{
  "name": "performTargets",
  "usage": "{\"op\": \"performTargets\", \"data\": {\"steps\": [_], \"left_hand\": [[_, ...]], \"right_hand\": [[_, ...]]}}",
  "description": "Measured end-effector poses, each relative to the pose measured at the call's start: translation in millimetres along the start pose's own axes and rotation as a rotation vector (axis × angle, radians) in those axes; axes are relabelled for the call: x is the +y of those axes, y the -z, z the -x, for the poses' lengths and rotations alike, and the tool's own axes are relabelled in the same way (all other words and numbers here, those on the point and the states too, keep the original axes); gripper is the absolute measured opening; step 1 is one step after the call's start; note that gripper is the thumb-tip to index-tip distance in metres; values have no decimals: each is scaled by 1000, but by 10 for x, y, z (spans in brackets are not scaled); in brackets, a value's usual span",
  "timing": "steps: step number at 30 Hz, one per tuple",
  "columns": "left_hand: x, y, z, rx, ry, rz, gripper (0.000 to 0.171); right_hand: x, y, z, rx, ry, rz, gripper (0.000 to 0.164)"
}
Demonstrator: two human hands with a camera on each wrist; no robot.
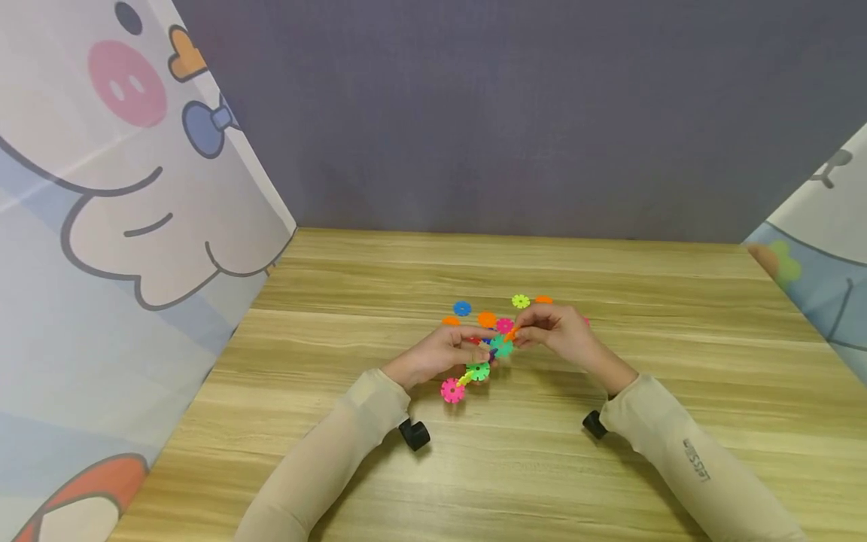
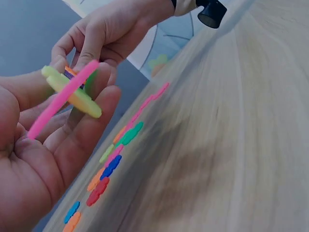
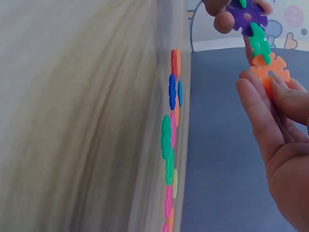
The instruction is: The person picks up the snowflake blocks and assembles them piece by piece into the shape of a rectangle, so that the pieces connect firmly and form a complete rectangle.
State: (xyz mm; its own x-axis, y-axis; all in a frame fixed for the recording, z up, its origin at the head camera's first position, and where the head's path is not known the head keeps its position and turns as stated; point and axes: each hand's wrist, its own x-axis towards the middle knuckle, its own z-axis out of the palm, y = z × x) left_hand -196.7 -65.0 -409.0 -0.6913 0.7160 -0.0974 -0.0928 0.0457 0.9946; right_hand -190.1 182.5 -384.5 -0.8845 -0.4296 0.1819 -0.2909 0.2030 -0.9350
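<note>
A chain of notched plastic snowflake discs is held above the table between both hands. From its near end run a pink disc (image 1: pixel 452 390), a yellow disc (image 2: pixel 72 94), a green disc (image 1: pixel 478 371), a purple disc (image 3: pixel 247 15), a teal-green disc (image 3: pixel 260 43) and an orange disc (image 3: pixel 270 71). My left hand (image 1: pixel 440 355) grips the chain around the purple disc. Between thumb and fingers, my right hand (image 1: pixel 557 329) pinches the orange disc at the far end. A notch of the orange disc meets the teal-green one; how deep it sits is unclear.
Loose snowflake discs lie on the wooden table (image 1: pixel 515 482) behind the hands, among them a blue one (image 1: pixel 462 309), a yellow one (image 1: pixel 520 301) and a red one (image 2: pixel 98 191). A grey panel (image 1: pixel 515 120) stands at the table's back edge.
</note>
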Motion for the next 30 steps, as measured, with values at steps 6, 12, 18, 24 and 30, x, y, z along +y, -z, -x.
{"op": "performTargets", "data": {"steps": [6, 12, 18, 24, 30], "left_hand": [[-23, -1, 10, -15, 7, 30, 42], [-11, -7, 13, 25, 57, 42, 42], [-24, -3, 32, 61, 76, 50, 43], [-22, 4, 50, 104, 75, 29, 42], [-32, 13, 63, 133, 55, 0, 43]], "right_hand": [[3, 15, 2, -22, -36, 20, 8], [18, 21, 6, -22, -54, 5, 8], [35, 78, 21, 6, -92, -27, 15], [56, 167, 68, 19, -98, 17, 30], [68, 270, 120, 59, -124, 63, 33]]}}
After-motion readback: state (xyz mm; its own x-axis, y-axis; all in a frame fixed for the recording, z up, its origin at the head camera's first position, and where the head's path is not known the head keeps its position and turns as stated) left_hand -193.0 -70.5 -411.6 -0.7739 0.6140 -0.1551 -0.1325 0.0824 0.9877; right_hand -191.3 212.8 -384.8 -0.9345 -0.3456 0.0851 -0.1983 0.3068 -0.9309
